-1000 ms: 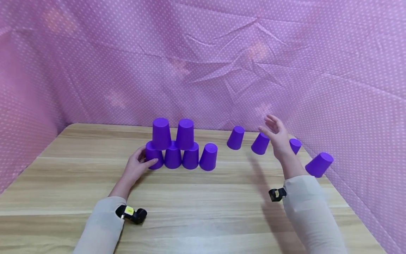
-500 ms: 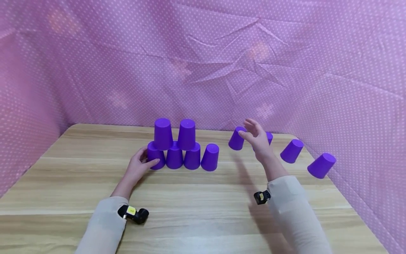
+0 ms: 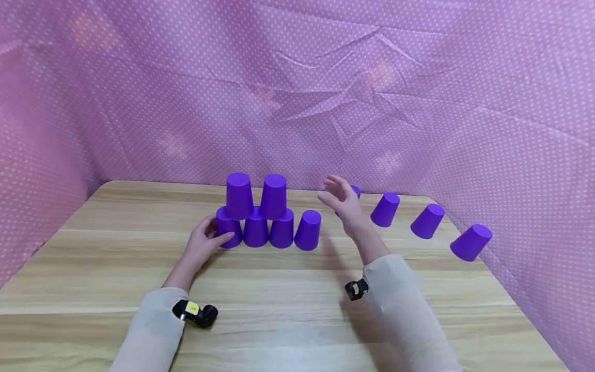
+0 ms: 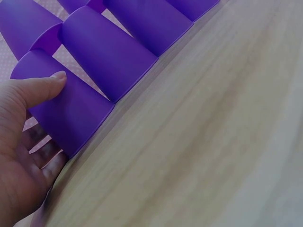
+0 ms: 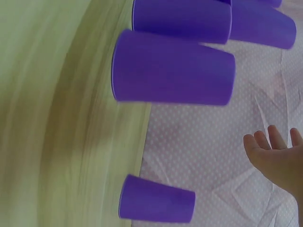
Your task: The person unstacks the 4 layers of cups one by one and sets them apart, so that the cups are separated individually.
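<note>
Several purple cups stand upside down in a row, with two more cups bridging the gaps on top, a left upper cup and a right upper cup. My left hand holds the row's leftmost cup, thumb across its front and fingers at its side and behind. The rightmost cup of the row carries nothing. To its right, my right hand hovers with fingers extended, holding nothing. It partly hides a single cup behind it. In the right wrist view, the right hand appears apart from the cups.
Three more upside-down purple cups stand apart toward the right edge: one behind the forearm, one farther right and one near the edge. The wooden table meets a pink dotted cloth at the back and sides.
My right hand has moved left past the separate cups toward the row, uncovering those farther right. The left hand stays at the leftmost cup, and the cups have not visibly moved.
</note>
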`<control>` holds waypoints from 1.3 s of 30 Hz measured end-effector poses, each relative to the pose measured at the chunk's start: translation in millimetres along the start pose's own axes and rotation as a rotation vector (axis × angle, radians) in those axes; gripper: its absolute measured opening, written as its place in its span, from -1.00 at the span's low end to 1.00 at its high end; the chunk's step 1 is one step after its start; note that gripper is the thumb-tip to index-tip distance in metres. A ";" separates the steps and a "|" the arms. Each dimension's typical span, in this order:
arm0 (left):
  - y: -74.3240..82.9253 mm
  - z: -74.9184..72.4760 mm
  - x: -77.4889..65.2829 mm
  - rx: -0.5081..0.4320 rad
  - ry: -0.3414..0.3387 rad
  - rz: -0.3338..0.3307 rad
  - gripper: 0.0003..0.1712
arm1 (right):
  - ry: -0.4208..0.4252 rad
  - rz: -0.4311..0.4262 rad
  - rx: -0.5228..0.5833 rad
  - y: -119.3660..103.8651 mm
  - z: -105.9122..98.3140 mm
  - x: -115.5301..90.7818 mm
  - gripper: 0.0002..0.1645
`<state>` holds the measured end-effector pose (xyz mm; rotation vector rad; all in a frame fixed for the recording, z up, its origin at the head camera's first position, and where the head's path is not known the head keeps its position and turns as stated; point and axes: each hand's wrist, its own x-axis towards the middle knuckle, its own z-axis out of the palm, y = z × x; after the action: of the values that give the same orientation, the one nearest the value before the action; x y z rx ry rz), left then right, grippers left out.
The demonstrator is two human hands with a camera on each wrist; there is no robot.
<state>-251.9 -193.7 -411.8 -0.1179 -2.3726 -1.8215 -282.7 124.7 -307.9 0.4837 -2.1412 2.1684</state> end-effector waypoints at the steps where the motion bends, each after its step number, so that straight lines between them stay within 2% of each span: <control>1: -0.4 0.1 0.1 0.002 0.003 0.001 -0.23 | -0.007 0.009 0.007 0.9 2.5 0.0 -0.30; 8: -2.7 0.7 0.5 0.013 0.018 0.005 -0.24 | -0.028 0.037 0.000 7.9 21.3 1.5 -0.30; 20: 0.6 0.2 -0.4 0.016 0.007 -0.002 -0.22 | -0.084 0.048 -0.014 17.5 50.7 6.5 -0.28; 28: 1.1 1.6 -0.1 0.009 0.005 -0.005 -0.23 | -0.089 0.037 -0.046 18.3 68.0 10.9 -0.28; 39: 1.4 1.9 -1.0 0.024 0.005 -0.012 -0.20 | -0.075 0.086 -0.047 13.5 81.0 12.3 -0.24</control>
<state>-250.9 -191.5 -411.0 -0.0963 -2.3962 -1.7962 -283.2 42.4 -318.7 0.4861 -2.2876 2.1716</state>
